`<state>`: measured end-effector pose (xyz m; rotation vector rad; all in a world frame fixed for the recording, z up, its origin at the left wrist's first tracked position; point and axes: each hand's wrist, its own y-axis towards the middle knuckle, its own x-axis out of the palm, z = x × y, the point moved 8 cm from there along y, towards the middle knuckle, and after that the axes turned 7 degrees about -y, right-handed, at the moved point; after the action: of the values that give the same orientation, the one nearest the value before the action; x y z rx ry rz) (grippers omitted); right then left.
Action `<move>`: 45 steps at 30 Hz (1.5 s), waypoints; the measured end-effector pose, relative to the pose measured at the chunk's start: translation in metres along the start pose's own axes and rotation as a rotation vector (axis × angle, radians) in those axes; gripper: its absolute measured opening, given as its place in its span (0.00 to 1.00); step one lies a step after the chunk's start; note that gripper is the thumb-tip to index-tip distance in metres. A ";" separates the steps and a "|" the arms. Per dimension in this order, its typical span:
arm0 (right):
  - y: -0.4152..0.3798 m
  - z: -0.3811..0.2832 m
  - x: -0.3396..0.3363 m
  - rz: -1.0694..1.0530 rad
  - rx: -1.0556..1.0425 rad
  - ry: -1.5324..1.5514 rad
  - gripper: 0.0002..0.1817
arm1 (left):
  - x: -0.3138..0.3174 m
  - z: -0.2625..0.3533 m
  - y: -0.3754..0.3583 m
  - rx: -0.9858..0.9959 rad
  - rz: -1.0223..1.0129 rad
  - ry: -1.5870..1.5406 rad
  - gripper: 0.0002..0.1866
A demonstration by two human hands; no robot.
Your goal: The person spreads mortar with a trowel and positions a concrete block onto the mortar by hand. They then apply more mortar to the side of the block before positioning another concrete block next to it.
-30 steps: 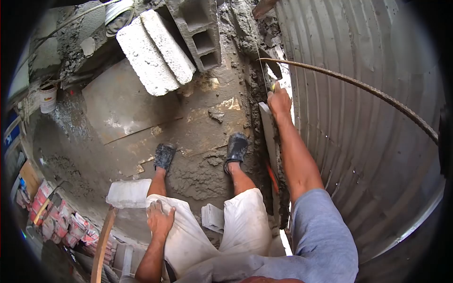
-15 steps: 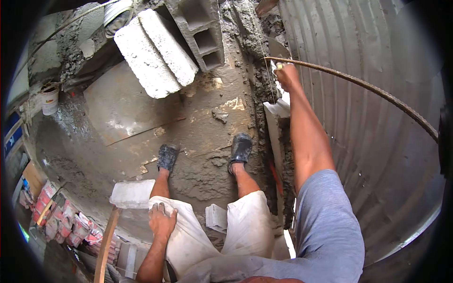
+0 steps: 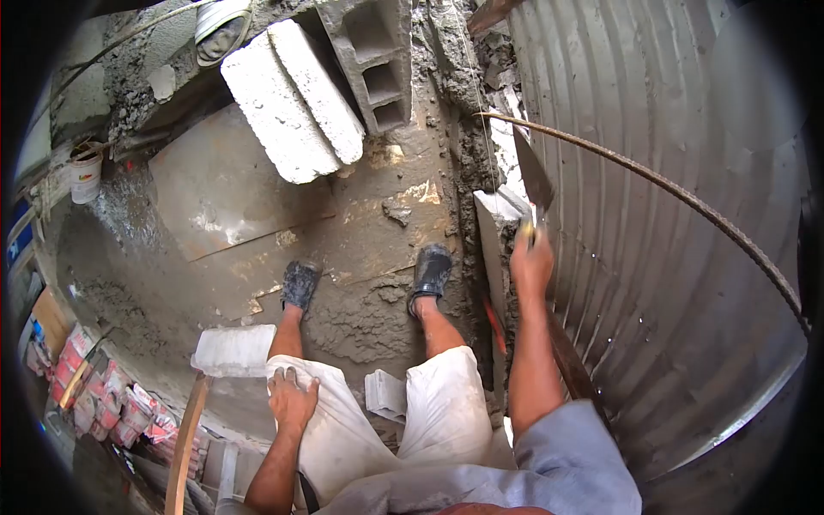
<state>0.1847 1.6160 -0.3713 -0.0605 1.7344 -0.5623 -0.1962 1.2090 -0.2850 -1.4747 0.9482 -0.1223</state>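
Your right hand hid the handle of the trowel, so only the blade showed. Your right forearm covered part of the wall course behind it. The rebar ran out of view at the right edge. Your head and torso were cut off at the bottom edge. The stacked bags at lower left were too distorted to read. The white bucket was too small to show its contents.
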 end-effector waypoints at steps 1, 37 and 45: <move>-0.029 0.010 -0.004 0.024 -0.046 0.024 0.17 | 0.000 -0.001 0.001 0.007 0.008 0.008 0.35; 0.163 -0.248 0.106 -0.155 -0.395 -0.340 0.14 | 0.011 -0.046 -0.001 0.049 0.162 -0.189 0.33; 0.085 -0.175 0.089 -0.306 -0.291 0.082 0.24 | 0.003 -0.057 0.003 0.132 0.155 -0.184 0.36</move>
<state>0.0214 1.7191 -0.4634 -0.5220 1.8898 -0.5350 -0.2298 1.1634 -0.2786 -1.2637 0.8837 0.0626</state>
